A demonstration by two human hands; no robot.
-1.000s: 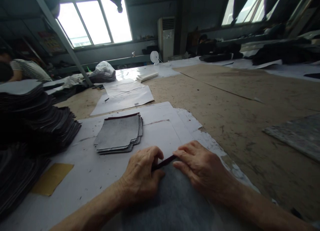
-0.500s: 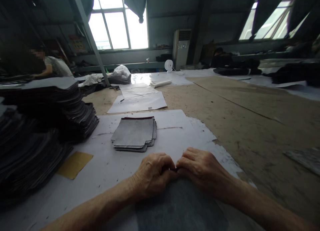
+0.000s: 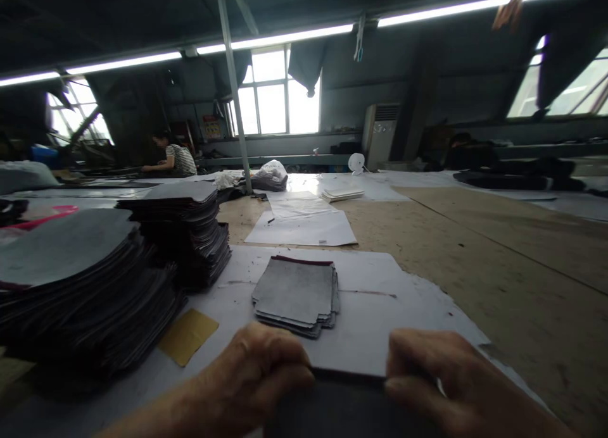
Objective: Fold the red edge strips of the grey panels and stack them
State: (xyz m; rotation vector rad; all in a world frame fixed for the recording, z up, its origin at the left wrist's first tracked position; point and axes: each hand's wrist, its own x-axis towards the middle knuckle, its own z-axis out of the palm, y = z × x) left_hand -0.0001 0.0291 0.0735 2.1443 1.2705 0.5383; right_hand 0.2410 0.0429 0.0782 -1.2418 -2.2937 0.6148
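Note:
Both hands grip the far edge of a dark grey fabric piece [image 3: 349,403], which runs out of view at the bottom. My left hand [image 3: 256,375] pinches its left part between thumb and fingers. On the right part, my right hand [image 3: 432,375] is closed in a similar pinch, a little blurred. Between the hands the edge looks straight, like a narrow dark band. Just beyond them lies a small stack of grey cut pieces [image 3: 297,292] with notched corners and a dark red far edge. White paper [image 3: 365,273] covers the table under it.
Tall stacks of dark pieces [image 3: 95,299] [image 3: 190,235] stand at the left. A yellow-brown card [image 3: 189,337] lies beside them. Farther off are white sheets [image 3: 304,228], a plastic bag [image 3: 273,172], a metal post [image 3: 234,90] and a small white fan [image 3: 356,163]. A person in a striped top [image 3: 181,159] sits at the far left.
My hands have moved apart along the fabric's edge, from nearly touching to a wide gap. The view has tilted up and swung left, so more of the left stacks and the ceiling lights shows.

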